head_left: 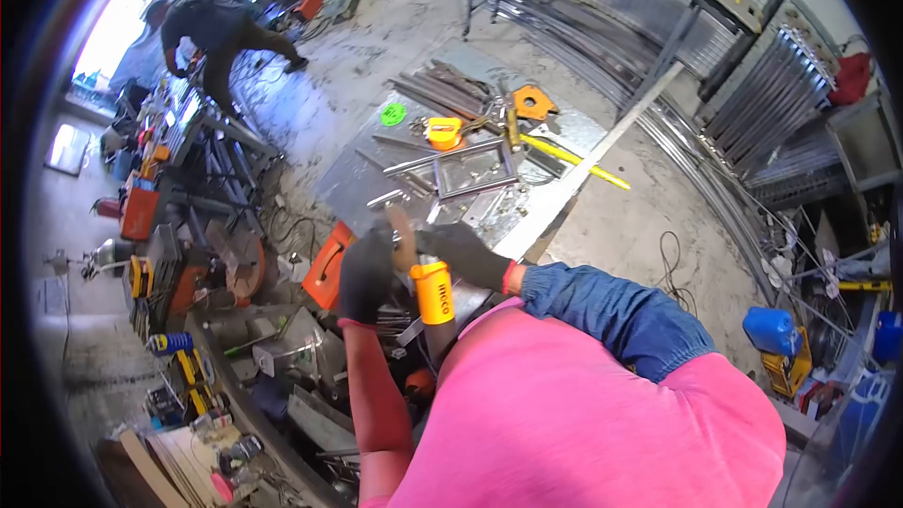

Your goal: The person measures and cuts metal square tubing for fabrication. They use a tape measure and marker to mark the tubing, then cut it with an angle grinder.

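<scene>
- Both gloved hands clamp one orange-bodied angle grinder (431, 293), held just in front of the pink-shirted chest.
- Metal work sheet (357, 179) lies beyond the hands, carrying a small rectangular steel frame (475, 167) farther off and slightly right.
- Grinder's long axis runs near to far, its head toward the sheet.
- Right hand (466, 254) closes around the head end, nearer the frame.
- Left hand (365, 275) closes on the grinder's left side.
</scene>
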